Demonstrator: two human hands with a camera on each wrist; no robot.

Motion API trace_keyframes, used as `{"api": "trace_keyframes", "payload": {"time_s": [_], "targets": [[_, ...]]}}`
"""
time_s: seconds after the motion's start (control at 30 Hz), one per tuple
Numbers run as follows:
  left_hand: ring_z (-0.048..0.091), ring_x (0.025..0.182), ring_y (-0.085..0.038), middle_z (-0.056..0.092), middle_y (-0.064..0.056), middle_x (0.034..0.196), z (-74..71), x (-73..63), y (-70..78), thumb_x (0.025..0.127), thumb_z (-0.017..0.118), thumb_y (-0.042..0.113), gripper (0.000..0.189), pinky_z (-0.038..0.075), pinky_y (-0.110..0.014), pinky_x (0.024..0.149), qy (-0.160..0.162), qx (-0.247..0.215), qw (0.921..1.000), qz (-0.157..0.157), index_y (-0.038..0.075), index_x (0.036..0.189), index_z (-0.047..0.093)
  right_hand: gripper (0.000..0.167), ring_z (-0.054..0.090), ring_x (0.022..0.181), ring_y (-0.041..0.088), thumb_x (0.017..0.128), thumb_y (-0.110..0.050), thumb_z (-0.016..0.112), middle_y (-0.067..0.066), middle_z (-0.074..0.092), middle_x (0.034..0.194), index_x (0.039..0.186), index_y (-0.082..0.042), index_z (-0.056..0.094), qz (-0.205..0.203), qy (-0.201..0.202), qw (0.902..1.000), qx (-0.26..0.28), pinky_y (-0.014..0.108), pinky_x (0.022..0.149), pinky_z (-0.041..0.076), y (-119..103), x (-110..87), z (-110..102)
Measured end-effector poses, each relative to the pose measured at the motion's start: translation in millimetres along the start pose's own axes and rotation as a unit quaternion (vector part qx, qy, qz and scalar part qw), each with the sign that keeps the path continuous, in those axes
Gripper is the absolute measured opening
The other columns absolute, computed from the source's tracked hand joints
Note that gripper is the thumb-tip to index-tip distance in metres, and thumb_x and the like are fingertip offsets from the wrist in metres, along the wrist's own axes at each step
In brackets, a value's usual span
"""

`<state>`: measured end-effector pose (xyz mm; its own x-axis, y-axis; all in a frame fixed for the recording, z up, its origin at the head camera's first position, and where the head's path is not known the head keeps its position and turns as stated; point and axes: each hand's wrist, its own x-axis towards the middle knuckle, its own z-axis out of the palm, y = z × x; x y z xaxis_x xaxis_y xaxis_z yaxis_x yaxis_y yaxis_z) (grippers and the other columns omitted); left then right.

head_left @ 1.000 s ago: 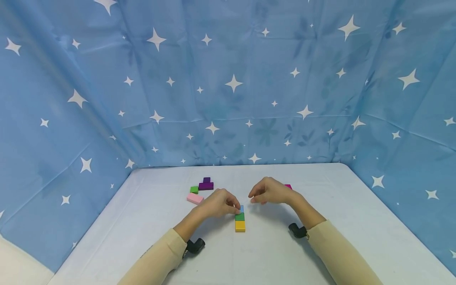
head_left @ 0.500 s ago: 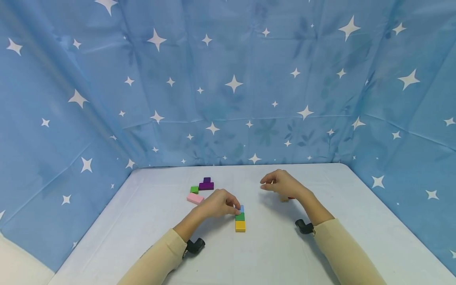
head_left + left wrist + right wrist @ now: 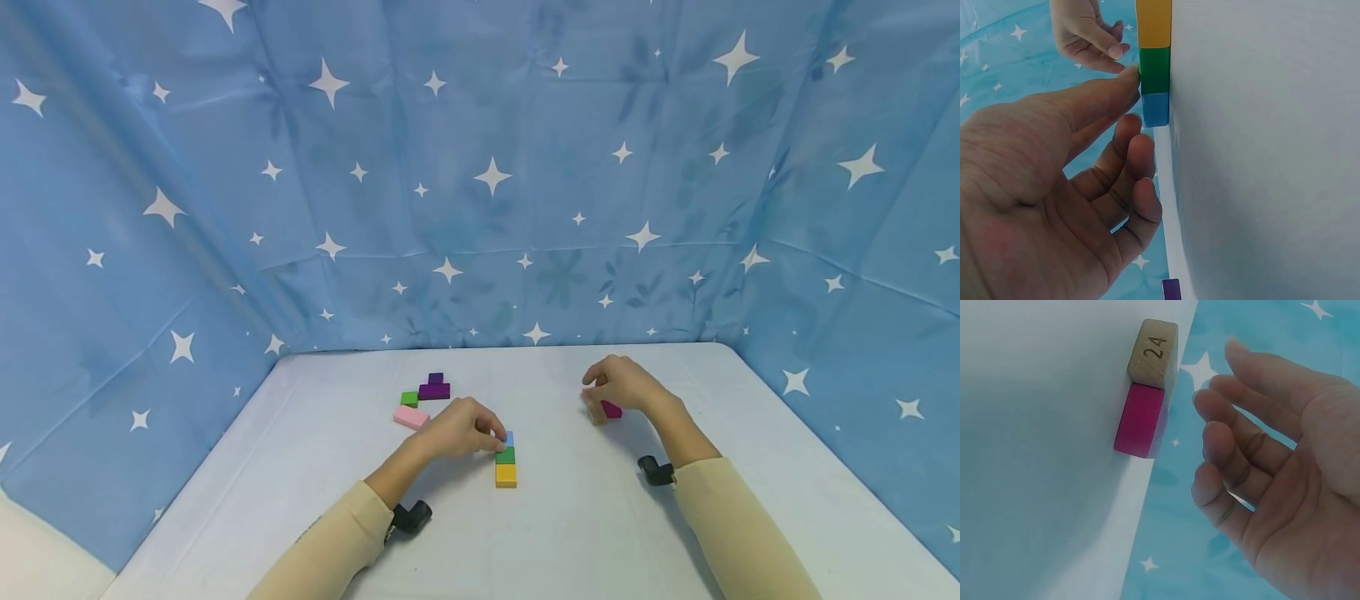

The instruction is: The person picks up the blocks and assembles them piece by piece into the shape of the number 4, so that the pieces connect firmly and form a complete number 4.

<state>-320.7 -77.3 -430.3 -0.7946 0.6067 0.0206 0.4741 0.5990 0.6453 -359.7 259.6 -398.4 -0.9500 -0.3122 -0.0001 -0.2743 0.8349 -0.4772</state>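
Observation:
A row of yellow point(image 3: 506, 476), green point(image 3: 505, 457) and blue point(image 3: 510, 438) blocks runs away from me along the middle of the table. My left hand point(image 3: 467, 428) is at its far end, thumb and index tips at the upper edge of the green and blue blocks, the other fingers loosely bent. To the right, my right hand point(image 3: 626, 385) is over a wooden block point(image 3: 596, 412) and a magenta block point(image 3: 612, 410). The right wrist view shows the wooden block point(image 3: 1154, 353) marked 24, end to end with the magenta block point(image 3: 1141, 420); the relaxed fingers are apart from both.
At the back left lie a pink block point(image 3: 411, 417), a light green block point(image 3: 408, 400), a purple block point(image 3: 434, 392) and a dark blue block point(image 3: 436, 378). A star-patterned blue curtain point(image 3: 480, 208) surrounds the white table point(image 3: 570, 533) at the back and sides.
My right hand has moved right and slightly back, away from the row, to over the wooden and magenta blocks. My left hand and the row have stayed in place.

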Motion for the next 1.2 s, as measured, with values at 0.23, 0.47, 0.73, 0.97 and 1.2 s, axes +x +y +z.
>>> {"api": "trace_keyframes", "payload": {"time_s": [0.23,0.47,0.73,0.97,1.2], "targets": [[0.050,0.067,-0.009,0.068,0.005,0.073,-1.1,0.3,0.8,0.088,0.085,0.025,0.005,0.038,-0.022,0.058,0.002,-0.003,1.0000,-0.004,0.028,0.091,0.082,0.027,0.066,0.104,0.030,0.096,-0.016,0.074,0.012,0.074,0.109,0.119,-0.001,0.076,-0.004,0.001,1.0000,0.008,0.052,0.094,0.055,4,0.2,0],[0.050,0.066,-0.008,0.065,0.008,0.069,-0.4,0.5,0.5,0.088,0.085,0.024,0.005,0.037,-0.022,0.057,0.001,-0.004,1.0000,-0.002,0.025,0.092,0.083,0.033,0.061,0.110,0.033,0.091,0.000,0.070,0.019,0.069,0.129,0.124,-0.003,0.074,-0.001,-0.022,0.9994,0.028,0.046,0.090,0.056,16,1.3,3],[0.050,0.067,-0.009,0.066,0.007,0.070,-0.5,-0.7,2.8,0.088,0.085,0.022,0.006,0.037,-0.022,0.058,-0.001,-0.009,0.9999,-0.011,0.026,0.092,0.083,0.043,0.058,0.096,0.025,0.084,0.007,0.062,0.017,0.070,0.121,0.124,-0.003,0.074,0.004,-0.049,0.9981,0.037,0.031,0.069,0.052,19,0.6,5],[0.050,0.067,-0.009,0.066,0.007,0.070,-0.1,-0.5,2.8,0.089,0.084,0.023,0.005,0.037,-0.022,0.058,0.001,-0.007,0.9999,-0.012,0.027,0.092,0.083,0.035,0.058,0.100,0.027,0.087,0.001,0.068,0.017,0.071,0.120,0.120,-0.005,0.077,0.012,-0.045,0.9986,0.027,0.035,0.077,0.055,17,-0.8,6],[0.050,0.066,-0.009,0.066,0.008,0.070,0.1,-0.4,1.9,0.088,0.085,0.023,0.005,0.037,-0.022,0.057,0.001,-0.009,0.9999,-0.010,0.026,0.092,0.083,0.040,0.057,0.099,0.027,0.083,0.005,0.067,0.016,0.071,0.117,0.122,-0.003,0.076,0.012,-0.050,0.9981,0.034,0.032,0.071,0.052,16,-1.7,5]]}}
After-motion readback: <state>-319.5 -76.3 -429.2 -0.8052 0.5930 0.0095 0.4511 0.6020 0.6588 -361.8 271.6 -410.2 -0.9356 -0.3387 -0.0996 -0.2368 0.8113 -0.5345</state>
